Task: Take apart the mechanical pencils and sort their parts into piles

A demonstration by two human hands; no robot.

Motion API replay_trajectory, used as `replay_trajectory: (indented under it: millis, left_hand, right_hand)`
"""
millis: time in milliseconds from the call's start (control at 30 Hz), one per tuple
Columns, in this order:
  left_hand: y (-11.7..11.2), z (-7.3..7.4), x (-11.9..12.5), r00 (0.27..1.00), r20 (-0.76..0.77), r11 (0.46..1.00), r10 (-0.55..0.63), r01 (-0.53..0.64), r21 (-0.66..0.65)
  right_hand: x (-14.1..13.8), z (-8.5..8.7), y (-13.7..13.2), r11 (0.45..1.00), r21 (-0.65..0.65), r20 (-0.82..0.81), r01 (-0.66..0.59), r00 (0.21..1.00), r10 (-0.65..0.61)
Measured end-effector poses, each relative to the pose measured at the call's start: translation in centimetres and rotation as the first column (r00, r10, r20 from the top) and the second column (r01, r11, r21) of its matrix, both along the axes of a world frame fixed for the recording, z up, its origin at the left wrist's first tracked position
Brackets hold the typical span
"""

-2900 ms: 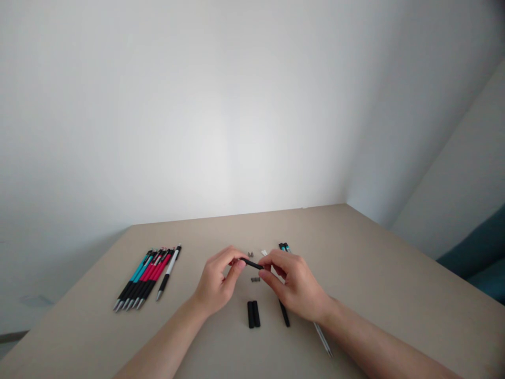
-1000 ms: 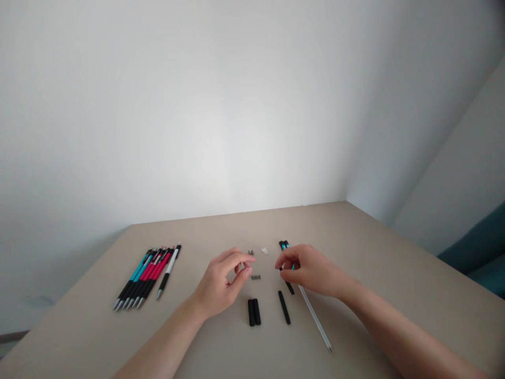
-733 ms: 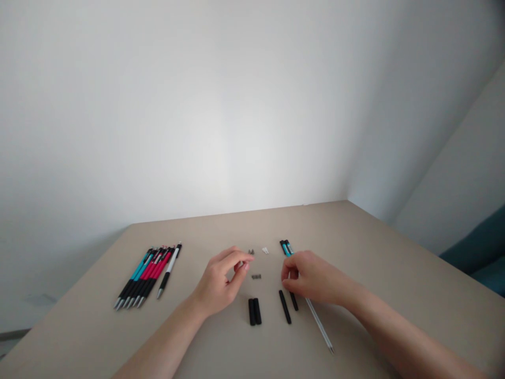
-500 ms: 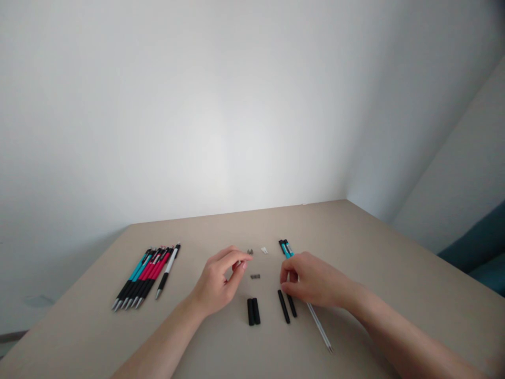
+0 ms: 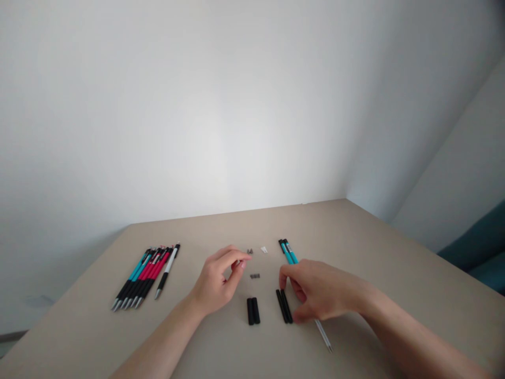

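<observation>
My left hand (image 5: 219, 276) hovers left of the small springs, its thumb and forefinger drawn together in a pinch; anything between the tips is too small to make out. My right hand (image 5: 319, 289) is low over the table, thumb and forefinger apart at the two ends of a pair of thin black tubes (image 5: 284, 306) lying side by side. Beneath that hand pass two white pen refills (image 5: 324, 336), partly hidden. Two blue pen barrels (image 5: 289, 251) lie just beyond it, their near ends covered. Two thicker black grips (image 5: 253, 311) lie between the hands.
Small grey springs (image 5: 255, 276), metal pen tips (image 5: 250, 251) and small white pieces (image 5: 264, 250) lie mid-table. A row of blue and red pens (image 5: 144, 276) and a white pen (image 5: 168, 268) lie left. A wall (image 5: 236, 131) stands behind the table (image 5: 221, 347).
My right hand has moved slightly nearer and its fingers have spread. The right black tube has shifted left, against the other and level with it. My left hand stays in place.
</observation>
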State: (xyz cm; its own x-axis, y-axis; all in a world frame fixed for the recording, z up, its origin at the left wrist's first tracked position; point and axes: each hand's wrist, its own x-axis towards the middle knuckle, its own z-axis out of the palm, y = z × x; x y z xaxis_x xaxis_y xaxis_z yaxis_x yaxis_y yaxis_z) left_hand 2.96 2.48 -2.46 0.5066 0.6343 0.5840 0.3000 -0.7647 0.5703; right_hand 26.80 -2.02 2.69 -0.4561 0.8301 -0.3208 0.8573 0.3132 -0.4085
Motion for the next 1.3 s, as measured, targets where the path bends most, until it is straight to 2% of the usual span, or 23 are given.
replay_trajectory:
  millis: [300,467,667,900,1300]
  left_hand:
    - [-0.1,-0.1,0.0,1.0,0.005,1.0,-0.006,0.006,0.003]
    - [-0.1,-0.1,-0.1,1.0,0.008,1.0,-0.01,0.01,0.005]
    - [0.0,0.1,0.0,1.0,0.0,1.0,-0.01,0.01,0.001]
    - [0.0,0.0,0.0,1.0,-0.004,1.0,-0.008,0.008,-0.002]
    - [0.0,0.0,0.0,1.0,-0.009,1.0,-0.002,0.002,-0.004]
  right_hand:
    - [-0.3,0.1,0.0,0.999,0.034,-0.067,-0.025,0.997,0.027]
    - [-0.4,0.0,0.0,0.989,0.081,-0.127,-0.12,0.983,0.129]
    - [-0.4,-0.6,0.0,0.977,0.059,-0.182,-0.205,0.96,0.212]
    - [-0.3,-1.2,0.0,0.976,0.056,-0.168,-0.21,0.962,0.216]
    - [-0.2,-1.2,0.1,0.969,0.045,-0.168,-0.245,0.954,0.249]
